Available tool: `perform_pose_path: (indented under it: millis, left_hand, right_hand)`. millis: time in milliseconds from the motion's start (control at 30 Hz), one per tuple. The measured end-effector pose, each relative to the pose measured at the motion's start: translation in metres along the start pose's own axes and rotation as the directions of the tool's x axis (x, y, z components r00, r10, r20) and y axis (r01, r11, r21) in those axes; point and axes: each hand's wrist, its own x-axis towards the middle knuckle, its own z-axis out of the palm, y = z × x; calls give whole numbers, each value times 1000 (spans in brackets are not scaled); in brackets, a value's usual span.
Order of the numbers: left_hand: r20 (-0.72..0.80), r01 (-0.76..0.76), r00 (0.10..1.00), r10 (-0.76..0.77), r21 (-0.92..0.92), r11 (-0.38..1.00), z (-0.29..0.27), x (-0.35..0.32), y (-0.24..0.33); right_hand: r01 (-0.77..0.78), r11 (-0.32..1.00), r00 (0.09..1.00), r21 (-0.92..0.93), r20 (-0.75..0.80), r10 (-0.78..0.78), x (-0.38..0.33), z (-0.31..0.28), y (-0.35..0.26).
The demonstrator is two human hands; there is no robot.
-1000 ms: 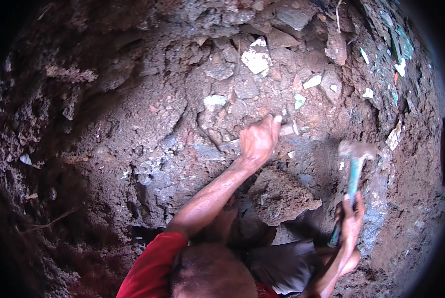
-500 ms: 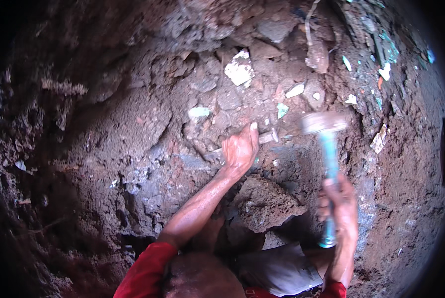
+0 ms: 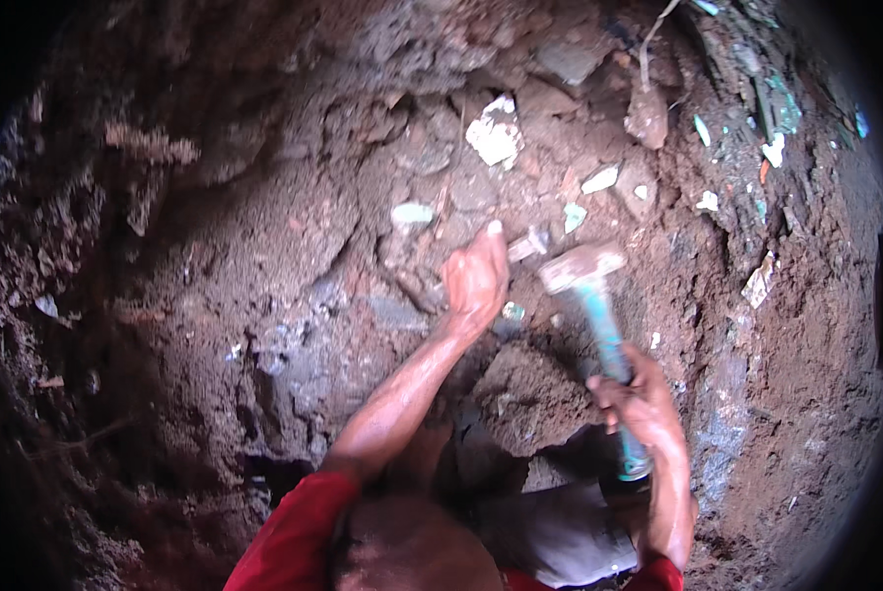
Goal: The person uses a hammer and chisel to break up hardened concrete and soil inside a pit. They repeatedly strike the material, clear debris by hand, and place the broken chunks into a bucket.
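Observation:
My left hand (image 3: 477, 281) is closed round a metal chisel (image 3: 530, 243), whose struck end sticks out to the right of my fist. The chisel's other end is hard to make out against the soil. In my right hand (image 3: 643, 399) is a hammer with a teal handle (image 3: 602, 330), gripped low down. Its blocky, mud-coated head (image 3: 581, 268) is just right of and below the chisel's end, with a small gap between them. Rough brown earth and rock (image 3: 313, 217) surround both hands.
A big loose rock (image 3: 530, 399) lies below my hands, close to my legs. White stone pieces (image 3: 495, 132) and pale green ones (image 3: 412, 213) stick out of the earth farther off. A root-like strand (image 3: 646, 59) hangs at the upper right.
The hammer has swung left and slightly down, closer to the chisel's end. My left hand keeps its grip, and the chisel's end has shifted up and left. The whole view has moved slightly.

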Motion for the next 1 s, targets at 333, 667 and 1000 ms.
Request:
perform_pose_path:
  millis: [333, 667, 1000]
  left_hand:
    - [90, 60, 994, -64, 38, 997, 9, -9, 5]
    - [53, 27, 998, -29, 43, 999, 13, -11, -4]
    - [78, 46, 996, -52, 69, 997, 20, -12, 1]
  right_hand:
    - [443, 891, 511, -99, -789, -342, 2, -57, -44]
    - [146, 989, 906, 19, -403, -126, -26, -48, -30]
    - [209, 917, 758, -340, -536, -371, 28, -23, 16]
